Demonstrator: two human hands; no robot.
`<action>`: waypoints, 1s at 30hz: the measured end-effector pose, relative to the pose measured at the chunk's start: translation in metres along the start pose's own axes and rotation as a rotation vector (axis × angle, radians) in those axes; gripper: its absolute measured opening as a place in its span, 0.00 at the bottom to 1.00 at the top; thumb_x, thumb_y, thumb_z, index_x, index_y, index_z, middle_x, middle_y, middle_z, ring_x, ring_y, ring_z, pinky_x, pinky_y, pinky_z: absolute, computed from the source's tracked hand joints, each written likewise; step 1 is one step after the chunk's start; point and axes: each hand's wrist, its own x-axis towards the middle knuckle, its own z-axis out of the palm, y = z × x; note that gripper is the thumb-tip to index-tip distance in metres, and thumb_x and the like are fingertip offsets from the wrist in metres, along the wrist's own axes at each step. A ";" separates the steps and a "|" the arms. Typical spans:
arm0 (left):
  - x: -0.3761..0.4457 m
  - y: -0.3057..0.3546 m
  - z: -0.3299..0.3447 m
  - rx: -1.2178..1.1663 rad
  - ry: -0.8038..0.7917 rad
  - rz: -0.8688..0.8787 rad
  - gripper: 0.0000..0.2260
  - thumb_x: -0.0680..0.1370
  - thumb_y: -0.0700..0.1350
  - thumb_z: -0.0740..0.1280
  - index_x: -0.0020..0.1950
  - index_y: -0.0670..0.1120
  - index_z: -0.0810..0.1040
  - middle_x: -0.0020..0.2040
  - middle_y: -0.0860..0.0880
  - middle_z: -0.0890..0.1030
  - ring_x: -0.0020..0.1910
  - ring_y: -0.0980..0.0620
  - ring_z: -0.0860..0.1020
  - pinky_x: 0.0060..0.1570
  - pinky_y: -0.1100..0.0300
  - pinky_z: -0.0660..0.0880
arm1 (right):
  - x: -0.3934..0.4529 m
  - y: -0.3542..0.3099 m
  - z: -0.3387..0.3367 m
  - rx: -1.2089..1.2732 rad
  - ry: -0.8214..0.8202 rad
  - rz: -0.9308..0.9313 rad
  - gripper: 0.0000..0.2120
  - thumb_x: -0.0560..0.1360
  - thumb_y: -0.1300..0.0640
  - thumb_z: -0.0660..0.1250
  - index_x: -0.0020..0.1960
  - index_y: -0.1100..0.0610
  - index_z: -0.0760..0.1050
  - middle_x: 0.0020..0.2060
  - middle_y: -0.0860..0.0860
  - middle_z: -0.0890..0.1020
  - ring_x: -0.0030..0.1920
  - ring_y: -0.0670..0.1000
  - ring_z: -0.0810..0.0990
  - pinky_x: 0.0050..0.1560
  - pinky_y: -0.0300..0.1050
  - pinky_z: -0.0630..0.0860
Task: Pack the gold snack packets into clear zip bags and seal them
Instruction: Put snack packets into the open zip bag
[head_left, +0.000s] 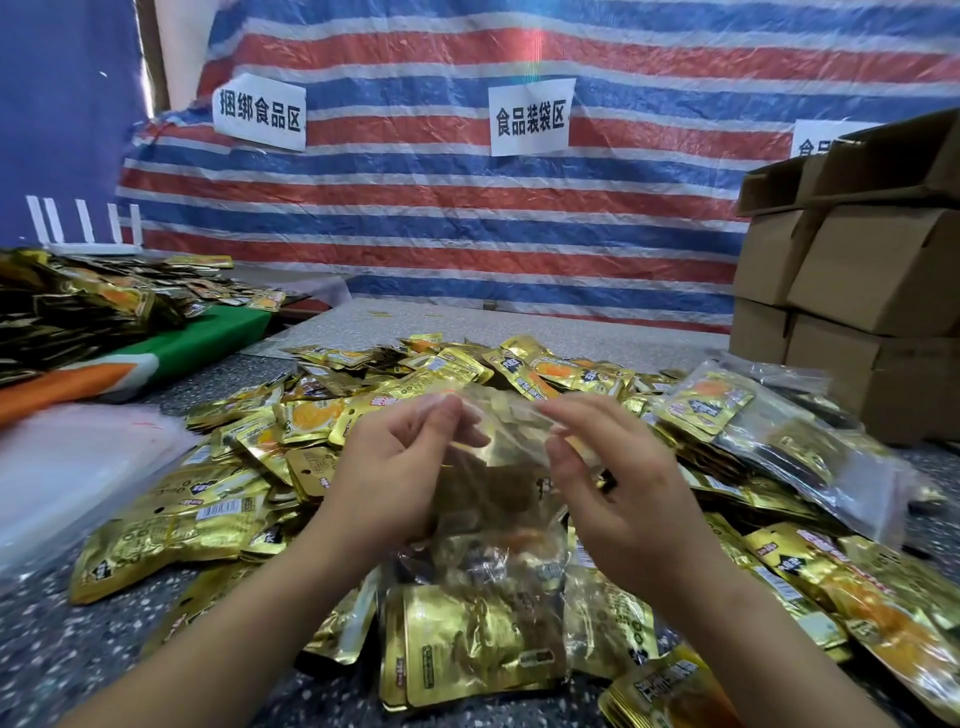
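A clear zip bag (498, 499) holding several gold snack packets stands upright in front of me above the pile. My left hand (395, 467) pinches the left end of its top edge. At the right end, my right hand (608, 478) pinches the same top strip. A wide heap of loose gold snack packets (363, 405) covers the speckled table around and behind the bag. More packets lie below the bag near the front edge.
A filled clear bag (789, 441) of packets lies on the heap at the right. Stacked cardboard boxes (852, 291) stand at the far right. A stack of clear empty bags (67, 467) lies at the left, with another packet pile (78, 306) behind it.
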 end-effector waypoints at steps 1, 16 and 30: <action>0.002 0.002 -0.001 -0.067 0.008 -0.052 0.14 0.75 0.53 0.62 0.43 0.45 0.82 0.40 0.44 0.85 0.38 0.42 0.85 0.39 0.43 0.82 | 0.000 0.000 -0.001 0.049 0.059 0.024 0.17 0.78 0.47 0.62 0.66 0.49 0.74 0.59 0.45 0.76 0.58 0.40 0.74 0.59 0.32 0.70; 0.012 0.003 -0.013 -0.331 -0.051 -0.199 0.18 0.76 0.56 0.60 0.51 0.43 0.80 0.44 0.42 0.86 0.39 0.45 0.85 0.31 0.60 0.79 | 0.003 0.012 0.005 0.615 -0.036 0.624 0.10 0.78 0.59 0.69 0.40 0.52 0.85 0.38 0.52 0.86 0.41 0.48 0.84 0.43 0.40 0.78; 0.012 -0.002 -0.013 -0.221 0.002 -0.209 0.15 0.84 0.51 0.56 0.54 0.46 0.80 0.46 0.45 0.86 0.41 0.46 0.85 0.33 0.62 0.79 | 0.004 0.012 0.003 0.624 0.028 0.799 0.18 0.81 0.53 0.64 0.37 0.59 0.83 0.32 0.54 0.81 0.34 0.50 0.78 0.36 0.40 0.76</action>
